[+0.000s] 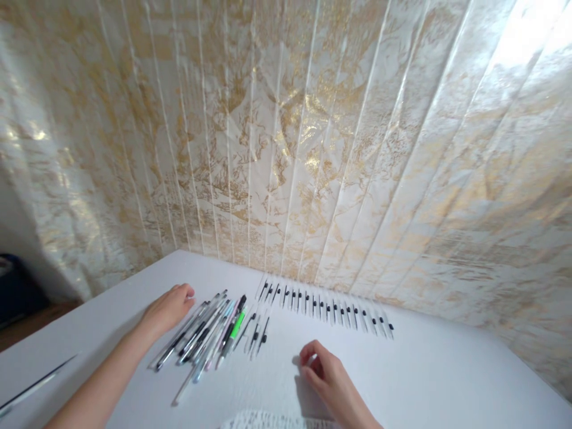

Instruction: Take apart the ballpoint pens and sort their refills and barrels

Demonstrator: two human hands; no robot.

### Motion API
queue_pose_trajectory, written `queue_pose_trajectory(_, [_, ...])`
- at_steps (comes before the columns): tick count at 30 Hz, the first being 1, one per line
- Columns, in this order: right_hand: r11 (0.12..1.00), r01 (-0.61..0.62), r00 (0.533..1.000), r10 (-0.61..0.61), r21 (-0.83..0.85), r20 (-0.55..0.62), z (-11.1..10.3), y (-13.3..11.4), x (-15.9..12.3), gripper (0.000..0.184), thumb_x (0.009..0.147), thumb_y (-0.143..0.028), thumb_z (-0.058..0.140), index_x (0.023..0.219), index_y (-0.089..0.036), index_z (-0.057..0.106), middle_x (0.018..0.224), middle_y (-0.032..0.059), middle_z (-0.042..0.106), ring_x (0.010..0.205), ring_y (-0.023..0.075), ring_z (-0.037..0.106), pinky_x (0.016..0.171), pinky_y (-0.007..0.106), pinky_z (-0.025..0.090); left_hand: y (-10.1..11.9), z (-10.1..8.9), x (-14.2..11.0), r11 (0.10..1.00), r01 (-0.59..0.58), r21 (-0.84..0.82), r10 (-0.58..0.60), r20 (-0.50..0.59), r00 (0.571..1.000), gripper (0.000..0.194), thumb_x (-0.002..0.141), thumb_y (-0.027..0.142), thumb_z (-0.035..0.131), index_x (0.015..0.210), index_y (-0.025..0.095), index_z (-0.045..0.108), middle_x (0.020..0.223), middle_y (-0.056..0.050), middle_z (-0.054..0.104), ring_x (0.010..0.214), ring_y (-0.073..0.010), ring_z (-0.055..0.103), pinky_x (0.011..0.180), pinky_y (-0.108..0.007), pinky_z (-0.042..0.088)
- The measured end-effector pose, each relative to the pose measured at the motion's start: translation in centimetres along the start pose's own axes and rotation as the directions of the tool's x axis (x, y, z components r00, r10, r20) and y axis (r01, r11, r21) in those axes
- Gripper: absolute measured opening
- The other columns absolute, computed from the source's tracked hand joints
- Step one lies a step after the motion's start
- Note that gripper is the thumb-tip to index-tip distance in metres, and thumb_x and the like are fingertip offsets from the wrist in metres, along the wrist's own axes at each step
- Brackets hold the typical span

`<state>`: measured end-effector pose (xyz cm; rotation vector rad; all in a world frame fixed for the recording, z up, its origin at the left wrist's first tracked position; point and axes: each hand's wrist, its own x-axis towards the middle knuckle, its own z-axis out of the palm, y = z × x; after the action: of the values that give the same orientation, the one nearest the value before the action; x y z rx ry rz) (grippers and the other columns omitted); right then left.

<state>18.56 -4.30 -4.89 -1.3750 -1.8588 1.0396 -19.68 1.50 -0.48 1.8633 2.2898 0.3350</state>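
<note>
My left hand (172, 307) rests on the white table, just left of a heap of pens (203, 333). Its fingers are loosely bent, thumb and forefinger a little apart, and I see nothing in them. The pens are mostly clear or dark, one with a bright green part (239, 325). Beside the heap lie a few thin clear pieces with black parts (255, 336). Lower right of these, my right hand (328, 372) hovers or rests near the tabletop, fingers curved, with a gap between thumb and forefinger and nothing visible there.
Along the table's back edge runs a slanting row of several similar clear-and-black pieces (328, 307). A long, thin dark-and-light item (36, 381) lies at the left edge. Shiny white-and-gold sheeting (286, 131) hangs behind the white table (438, 369). A patterned white item (272, 420) shows at the bottom.
</note>
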Motion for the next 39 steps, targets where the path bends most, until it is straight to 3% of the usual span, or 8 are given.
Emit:
queue_pose_trajectory(3, [0.986, -0.063, 0.997, 0.069, 0.155, -0.029, -2.3, 2.5, -1.9, 0.006, 0.075, -0.023, 0.057, 0.079, -0.019, 0.058, 0.064, -0.0021, 0.056, 0.057, 0.0123, 0.047, 0.056, 0.024, 0.035, -0.9, 0.4, -0.4, 1.000, 0.005, -0.019, -0.003, 0.098, 0.995, 0.021, 0.083, 0.032, 0.045, 0.078, 0.018, 0.061, 0.079, -0.006, 0.071, 0.080, -0.0250, 0.068, 0.068, -0.029, 0.046])
queue_pose_trajectory(8, [0.911, -0.107, 0.976, 0.172, 0.399, -0.132, -3.9, 4.3, -3.8, 0.030, 0.074, -0.048, 0.063, 0.078, -0.019, 0.056, 0.062, -0.0021, 0.054, 0.046, 0.0093, 0.039, 0.045, 0.022, 0.028, -0.2, 1.7, -1.6, 1.000, 0.009, -0.027, -0.006, 0.110, 0.994, 0.019, 0.080, 0.034, 0.050, 0.070, 0.020, 0.058, 0.069, -0.002, 0.069, 0.073, -0.0235, 0.066, 0.060, -0.027, 0.039])
queue_pose_trajectory(16, [0.920, -0.036, 0.981, 0.108, 0.390, -0.164, -3.4, 3.0, -4.1, 0.027, 0.075, -0.043, 0.063, 0.078, -0.018, 0.057, 0.061, -0.0025, 0.053, 0.048, 0.0097, 0.041, 0.046, 0.022, 0.029, 0.1, 2.0, -2.3, 0.998, 0.038, -0.047, -0.037, 0.025, 0.999, 0.022, 0.081, 0.032, 0.050, 0.063, 0.020, 0.055, 0.064, -0.003, 0.067, 0.069, -0.0230, 0.065, 0.060, -0.028, 0.039])
queue_pose_trajectory(21, [0.917, -0.008, 0.980, 0.086, 0.399, -0.180, -3.6, 3.6, -4.0, 0.026, 0.075, -0.043, 0.062, 0.080, -0.019, 0.056, 0.063, -0.0016, 0.055, 0.049, 0.0105, 0.042, 0.045, 0.022, 0.030, 0.0, 0.1, -2.9, 0.994, 0.035, -0.102, -0.039, -0.038, 0.999, 0.027, 0.086, 0.030, 0.040, 0.062, 0.022, 0.051, 0.056, 0.000, 0.059, 0.062, -0.0215, 0.063, 0.059, -0.027, 0.043])
queue_pose_trajectory(25, [0.924, 0.011, 0.984, 0.058, 0.382, -0.169, -3.4, 2.4, -4.0, 0.031, 0.081, -0.051, 0.057, 0.083, -0.020, 0.052, 0.061, -0.0041, 0.049, 0.050, 0.0109, 0.039, 0.047, 0.023, 0.028, 4.4, -0.5, -6.0, 0.983, -0.097, -0.158, 0.073, -0.153, 0.986, 0.035, 0.095, 0.031, 0.018, 0.087, 0.021, 0.051, 0.070, -0.001, 0.061, 0.069, -0.0208, 0.063, 0.068, -0.029, 0.045])
queue_pose_trajectory(28, [0.972, 0.065, 0.995, -0.044, 0.228, -0.092, -2.6, 0.0, -4.7, 0.033, 0.090, -0.052, 0.046, 0.079, -0.021, 0.051, 0.061, -0.0044, 0.045, 0.056, 0.0125, 0.041, 0.054, 0.024, 0.031, 10.8, 2.0, -10.6, 0.937, -0.283, -0.204, 0.263, -0.119, 0.957, 0.030, 0.097, 0.038, 0.025, 0.094, 0.024, 0.051, 0.075, 0.002, 0.063, 0.071, -0.0171, 0.063, 0.068, -0.024, 0.045])
queue_pose_trajectory(32, [0.996, 0.089, 0.996, -0.089, -0.007, -0.024, -1.2, -1.7, -5.8, 0.036, 0.093, -0.052, 0.039, 0.072, -0.023, 0.042, 0.061, -0.0040, 0.044, 0.058, 0.0132, 0.039, 0.057, 0.026, 0.028, 17.4, 6.5, -15.5, 0.731, -0.580, -0.361, 0.593, -0.086, 0.801, 0.017, 0.096, 0.026, 0.036, 0.088, 0.026, 0.051, 0.081, 0.003, 0.065, 0.072, -0.0138, 0.065, 0.066, -0.021, 0.044])
queue_pose_trajectory(39, [0.999, 0.009, 0.999, -0.008, 0.032, -0.036, -1.6, -0.1, -5.3, 0.048, 0.093, -0.061, 0.029, 0.065, -0.022, 0.032, 0.060, -0.0057, 0.031, 0.059, 0.0126, 0.033, 0.056, 0.025, 0.026, 18.2, 7.8, -14.4, 0.639, -0.686, -0.348, 0.670, -0.186, 0.719, 0.010, 0.091, 0.018, 0.050, 0.085, 0.024, 0.057, 0.082, 0.002, 0.062, 0.072, -0.0138, 0.063, 0.065, -0.020, 0.045])
